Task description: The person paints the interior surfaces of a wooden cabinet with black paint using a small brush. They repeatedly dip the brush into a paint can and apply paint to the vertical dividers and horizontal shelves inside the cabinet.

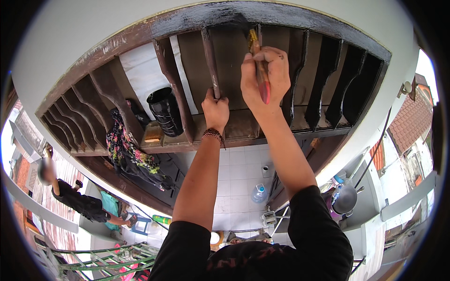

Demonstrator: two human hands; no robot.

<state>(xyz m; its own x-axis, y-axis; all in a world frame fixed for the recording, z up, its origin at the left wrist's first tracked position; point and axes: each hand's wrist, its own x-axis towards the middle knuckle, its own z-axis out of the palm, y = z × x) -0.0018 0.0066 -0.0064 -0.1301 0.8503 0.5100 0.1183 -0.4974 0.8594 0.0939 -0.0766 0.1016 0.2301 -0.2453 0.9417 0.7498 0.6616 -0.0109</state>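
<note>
White-tiled floor below wooden frame | right hand: fingers pinching paintbrush at top rail | left hand: fingers around slat | apparently coating rail black | next likely calls for even strokes

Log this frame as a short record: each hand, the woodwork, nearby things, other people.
Left hand: grips a brown wooden slat
Right hand: holds a paintbrush, bristles at the top rail
Top rail: brown at left, dark-coated toward the right
On lower ledge: black cylindrical container
Draped over ledge: black floral cloth
On tiled floor: bluish water jug
Other person: at left, in dark clothes
</note>
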